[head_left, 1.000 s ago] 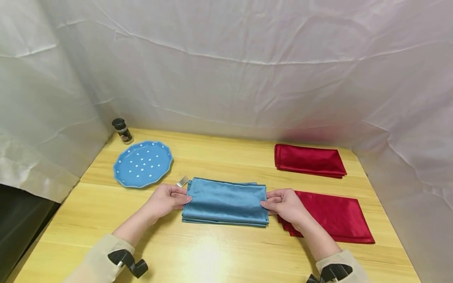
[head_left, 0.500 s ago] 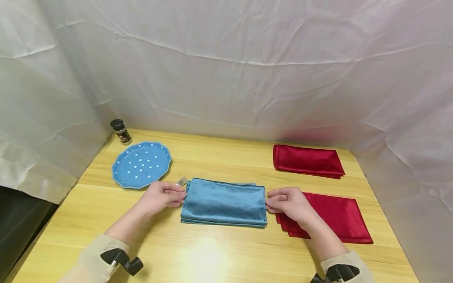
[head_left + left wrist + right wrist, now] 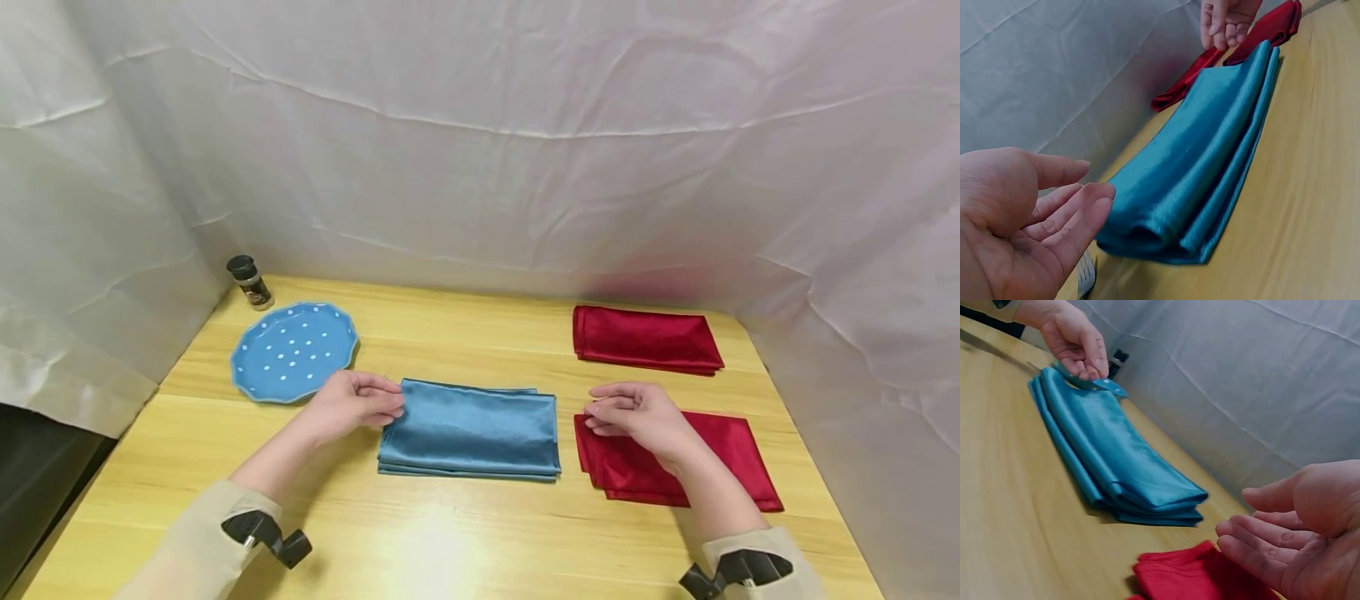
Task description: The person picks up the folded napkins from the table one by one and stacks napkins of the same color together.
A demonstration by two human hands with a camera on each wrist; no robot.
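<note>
A folded blue satin cloth [image 3: 472, 429] lies flat on the table in the middle of the head view, its layers showing at the near edge. Just over its left end hovers my left hand [image 3: 352, 404], thumb and fingers parted with nothing between them. To the cloth's right, my right hand [image 3: 637, 417] is above the nearer folded red satin cloth [image 3: 720, 454], fingers loosely bent and holding nothing. Fork tines [image 3: 1087, 275] show below my left hand in the left wrist view; the rest of the fork is hidden there.
A second folded red cloth [image 3: 648, 337] lies at the back right. At the back left are a blue plate with white dots [image 3: 262, 367] and a black-capped seasoning jar [image 3: 251, 283]. Pale fabric walls [image 3: 480, 208] border the wooden table [image 3: 337, 533].
Both hands have let go of the blue cloth's ends. My right hand has moved right, over the red cloth; my left has lifted slightly and now covers the fork in the head view.
</note>
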